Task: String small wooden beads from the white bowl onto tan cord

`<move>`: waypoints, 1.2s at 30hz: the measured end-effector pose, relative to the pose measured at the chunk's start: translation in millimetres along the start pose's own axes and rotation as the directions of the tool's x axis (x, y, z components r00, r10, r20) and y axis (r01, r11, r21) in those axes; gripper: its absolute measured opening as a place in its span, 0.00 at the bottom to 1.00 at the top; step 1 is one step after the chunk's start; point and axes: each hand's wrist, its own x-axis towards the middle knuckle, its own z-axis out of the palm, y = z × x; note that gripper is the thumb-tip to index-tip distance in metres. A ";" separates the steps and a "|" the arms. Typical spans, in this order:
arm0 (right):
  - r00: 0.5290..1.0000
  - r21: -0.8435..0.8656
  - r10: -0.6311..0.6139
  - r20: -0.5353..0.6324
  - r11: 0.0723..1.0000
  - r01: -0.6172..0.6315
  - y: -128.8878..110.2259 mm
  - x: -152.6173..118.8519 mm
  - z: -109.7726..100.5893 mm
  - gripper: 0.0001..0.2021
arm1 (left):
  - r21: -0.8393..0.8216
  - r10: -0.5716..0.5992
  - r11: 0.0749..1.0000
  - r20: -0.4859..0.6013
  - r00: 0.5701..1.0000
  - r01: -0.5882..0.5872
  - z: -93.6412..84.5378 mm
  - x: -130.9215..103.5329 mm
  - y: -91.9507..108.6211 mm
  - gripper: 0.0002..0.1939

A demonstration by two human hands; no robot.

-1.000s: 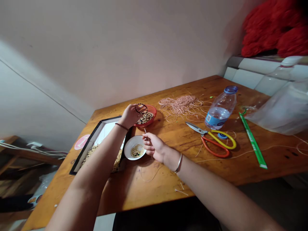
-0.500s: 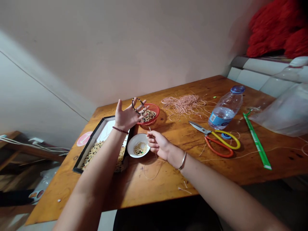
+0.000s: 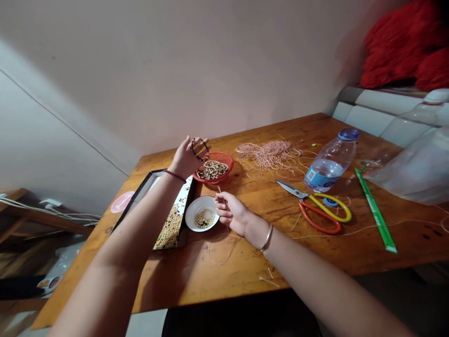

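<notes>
My left hand [image 3: 187, 158] is raised over the far end of the black-edged tray [image 3: 189, 192]. A dark bead bracelet [image 3: 193, 149] hangs looped at its fingers. Beside the white bowl [image 3: 189, 216], my right hand [image 3: 230, 211] is closed in a pinch. A thin needle [image 3: 219, 189] sticks up from its fingertips, and a pale cord [image 3: 229, 255] trails below onto the table. Light beads with a few dark and green ones [image 3: 204, 218] lie in the bowl. More loose beads [image 3: 170, 229] fill the tray's near part, which my left forearm partly covers.
A red basket [image 3: 229, 164] of strung beads stands behind the bowl. Further right are a tangle of pink cord [image 3: 268, 154], scissors [image 3: 321, 213], a water bottle [image 3: 326, 166], a green wrapper [image 3: 377, 213] and a clear plastic bag [image 3: 414, 164].
My left hand has turned and drawn its fingers in, carrying the bracelet slightly left and away from the red basket. My right hand stays nearly still with the needle.
</notes>
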 end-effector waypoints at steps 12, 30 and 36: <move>1.000 -0.006 -0.005 0.000 1.000 0.005 1.4 -0.8 0.9 0.08 | 0.966 0.192 0.213 -0.187 0.964 0.145 -23.8 37.8 -20.5 0.21; 1.000 -0.011 -0.001 -0.016 1.000 0.001 -1.3 -1.9 3.3 0.09 | 0.974 0.011 0.007 0.227 0.974 -0.227 -17.9 49.8 -66.5 0.18; 1.000 -0.007 -0.007 -0.012 1.000 0.007 -2.5 -2.6 3.4 0.09 | 0.934 0.101 0.306 0.162 0.982 -0.186 -25.3 44.6 -55.2 0.15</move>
